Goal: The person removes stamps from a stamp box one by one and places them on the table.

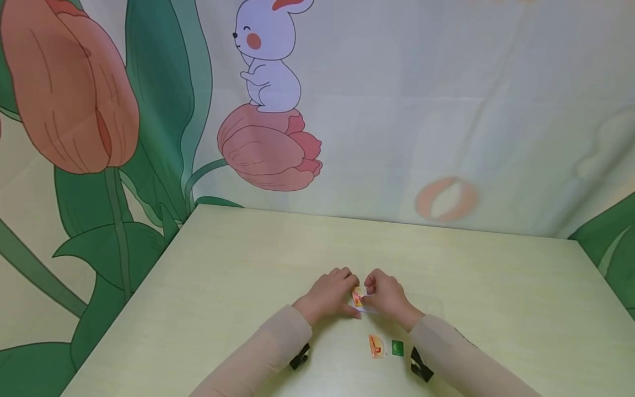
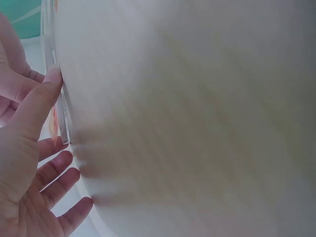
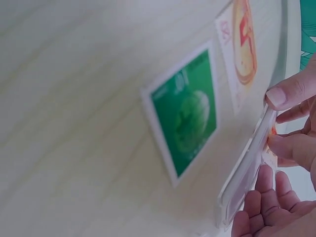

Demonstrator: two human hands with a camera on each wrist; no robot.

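Note:
An orange-and-yellow stamp (image 1: 358, 296) lies over a small flat clear plastic case (image 3: 241, 180) between the two hands. My left hand (image 1: 331, 295) holds the case at its left side, its thumb (image 2: 53, 76) at one corner and the index finger at another; the other fingers spread out. My right hand (image 1: 389, 298) is over the case's right part. Its thumb and index finger are at the stamp, the other fingers curled. Part of the stamp is hidden by the fingers. Nearer to me, a second orange stamp (image 1: 377, 346) and a green stamp (image 1: 398, 348) lie side by side.
The pale wood-grain table (image 1: 248, 264) reaches back to a hanging cloth (image 1: 377, 110) printed with tulips and a rabbit. Dark straps (image 1: 421, 365) hang beneath both sleeved wrists. The green stamp lies close to the right forearm.

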